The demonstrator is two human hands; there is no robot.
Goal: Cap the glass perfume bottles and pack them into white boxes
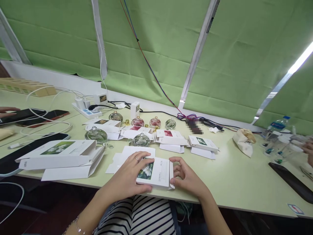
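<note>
The box (159, 173) is lying flat, hiding its insides; left fingers (147, 161) are holding it, right fingers (178, 159) gripping its end.

No wording can be read for certain: the dark print on the near middle box (160, 173) and the left box (58, 147) is too small, as is the bottle's blue label (278, 125) far right. A sticker (295, 209) near right bears a red mark.
</note>
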